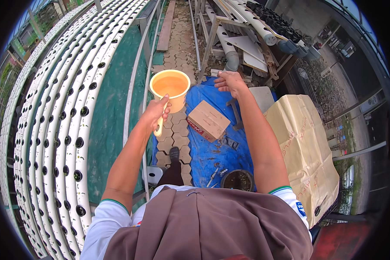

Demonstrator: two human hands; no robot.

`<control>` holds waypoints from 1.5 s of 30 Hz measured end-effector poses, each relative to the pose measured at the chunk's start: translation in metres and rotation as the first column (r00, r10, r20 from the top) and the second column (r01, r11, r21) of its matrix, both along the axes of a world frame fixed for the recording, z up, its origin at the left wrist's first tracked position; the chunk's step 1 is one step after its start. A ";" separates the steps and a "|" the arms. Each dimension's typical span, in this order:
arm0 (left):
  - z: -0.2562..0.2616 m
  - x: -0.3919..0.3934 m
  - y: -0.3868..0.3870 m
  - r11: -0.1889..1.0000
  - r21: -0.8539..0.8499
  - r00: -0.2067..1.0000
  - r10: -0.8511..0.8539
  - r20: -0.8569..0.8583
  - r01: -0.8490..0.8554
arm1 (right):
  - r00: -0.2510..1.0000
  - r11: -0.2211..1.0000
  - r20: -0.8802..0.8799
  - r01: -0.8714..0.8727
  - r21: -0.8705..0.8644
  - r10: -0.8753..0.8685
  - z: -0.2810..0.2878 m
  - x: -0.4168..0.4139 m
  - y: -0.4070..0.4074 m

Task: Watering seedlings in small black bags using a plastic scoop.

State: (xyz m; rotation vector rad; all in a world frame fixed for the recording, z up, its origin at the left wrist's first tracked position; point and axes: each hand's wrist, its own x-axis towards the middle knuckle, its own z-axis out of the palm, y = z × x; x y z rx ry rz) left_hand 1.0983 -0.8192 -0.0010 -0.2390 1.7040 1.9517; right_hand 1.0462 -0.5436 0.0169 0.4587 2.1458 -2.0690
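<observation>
My left hand [158, 112] grips the handle of an orange-yellow plastic dipper [169, 89], held out over the paved path with its round mouth facing up. Clear liquid seems to sit inside it. Nothing is held in my right hand [228, 83], which is stretched forward with fingers apart above the far end of a blue tarp [198, 159]. Below and between the hands a cardboard box [211, 118] rests on the tarp. Close to my body stands a round pot with dark soil [237, 180], and a knife [212, 177] lies beside it.
White hydroponic pipes [81, 143] with rows of dark net cups fill the left side behind a metal rail [135, 74]. A wooden rack [211, 42] with pipes and board scraps stands ahead right. Brown wrapping paper [302, 146] covers a surface at right. Hexagonal pavers [178, 126] run forward.
</observation>
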 end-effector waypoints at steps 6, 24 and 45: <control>0.000 -0.130 0.011 0.999 0.039 1.000 0.006 0.020 -0.007 | 0.999 1.000 -0.045 -0.027 0.005 0.027 0.019 -0.132 -0.018; 0.079 -0.466 0.056 0.989 0.049 0.982 -0.134 -0.134 0.141 | 0.988 0.999 -0.152 -0.037 0.012 0.039 0.105 -0.440 -0.008; 0.099 -0.782 0.135 0.870 0.026 0.861 -0.484 -0.157 0.493 | 0.943 0.971 -0.299 0.195 0.138 -0.147 0.149 -0.723 0.113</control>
